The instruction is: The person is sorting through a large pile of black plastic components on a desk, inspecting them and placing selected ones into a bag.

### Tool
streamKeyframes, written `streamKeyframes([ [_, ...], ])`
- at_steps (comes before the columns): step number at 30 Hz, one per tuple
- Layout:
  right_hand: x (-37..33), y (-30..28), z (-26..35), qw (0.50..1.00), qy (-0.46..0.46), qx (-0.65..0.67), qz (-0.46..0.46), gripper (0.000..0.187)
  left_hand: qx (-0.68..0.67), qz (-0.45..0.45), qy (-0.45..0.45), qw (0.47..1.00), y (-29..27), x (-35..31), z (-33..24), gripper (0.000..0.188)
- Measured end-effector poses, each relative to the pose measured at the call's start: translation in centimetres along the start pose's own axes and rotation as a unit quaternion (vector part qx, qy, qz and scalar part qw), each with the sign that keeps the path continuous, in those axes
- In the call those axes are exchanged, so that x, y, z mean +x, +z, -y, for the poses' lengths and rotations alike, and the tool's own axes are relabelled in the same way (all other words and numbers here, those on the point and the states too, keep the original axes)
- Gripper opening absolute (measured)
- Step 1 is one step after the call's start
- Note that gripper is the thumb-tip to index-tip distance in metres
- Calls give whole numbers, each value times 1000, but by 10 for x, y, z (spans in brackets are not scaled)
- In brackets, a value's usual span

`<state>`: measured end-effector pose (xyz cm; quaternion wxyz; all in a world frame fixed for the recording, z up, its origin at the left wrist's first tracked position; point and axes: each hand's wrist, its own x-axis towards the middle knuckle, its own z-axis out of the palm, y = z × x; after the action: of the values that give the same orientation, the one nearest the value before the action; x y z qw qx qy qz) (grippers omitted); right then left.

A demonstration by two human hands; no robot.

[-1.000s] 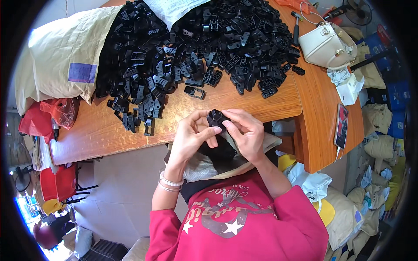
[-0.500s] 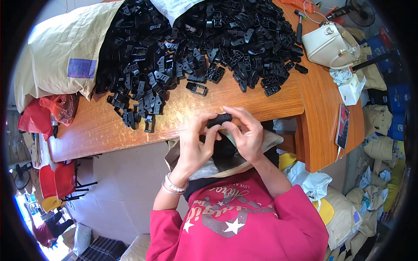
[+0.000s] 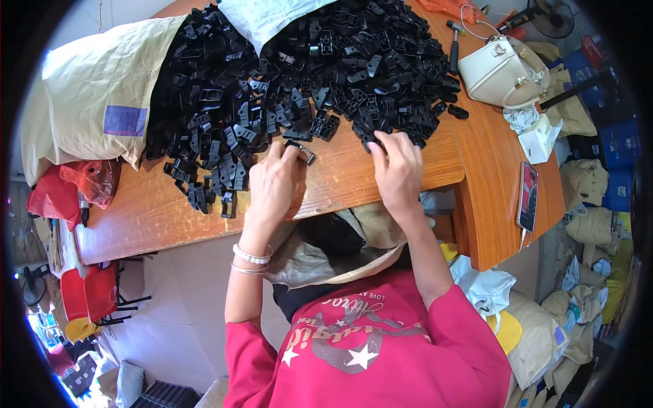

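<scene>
My left hand (image 3: 272, 182) has its fingertips closed on a small black plastic frame-shaped part (image 3: 304, 155) lying on the table. To the right, my right hand (image 3: 398, 170) pinches another black plastic part (image 3: 369, 141) at the front edge of a large pile of black plastic parts (image 3: 279, 95). The fingertips partly hide both pieces. Below my hands an open sack (image 3: 299, 262) sits between me and the table edge, with a dark inside whose contents I cannot make out.
The wooden table (image 3: 163, 231) has a big beige sack (image 3: 81, 95) at the left, beside red plastic bags (image 3: 95, 183). On the right are a hammer (image 3: 454, 51), a cream handbag (image 3: 500, 71), a tissue pack (image 3: 541, 139) and a phone (image 3: 527, 197). A red chair (image 3: 88, 292) stands lower left.
My hands were together over the open sack, holding a black part. They have parted and moved forward to the pile; that part is no longer in them. The sack's mouth is now more visible.
</scene>
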<state>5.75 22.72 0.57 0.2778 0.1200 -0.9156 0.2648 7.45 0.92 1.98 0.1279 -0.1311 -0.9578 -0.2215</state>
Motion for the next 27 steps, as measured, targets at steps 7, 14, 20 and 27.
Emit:
streamKeyframes([
  [7,-12,8,14,998,1,-32,50,25,-59,-44,31,997,-6,-15,-17,17],
  [14,-11,6,10,993,-67,60,77,21,-129,-73,-17,989,-9,-35,-18,19],
  [20,-16,8,9,984,-52,155,74,28,-277,-105,-183,937,-8,-40,-26,28],
  [27,-28,-17,40,779,200,582,121,26,-325,7,-133,936,-10,-41,-34,29],
])
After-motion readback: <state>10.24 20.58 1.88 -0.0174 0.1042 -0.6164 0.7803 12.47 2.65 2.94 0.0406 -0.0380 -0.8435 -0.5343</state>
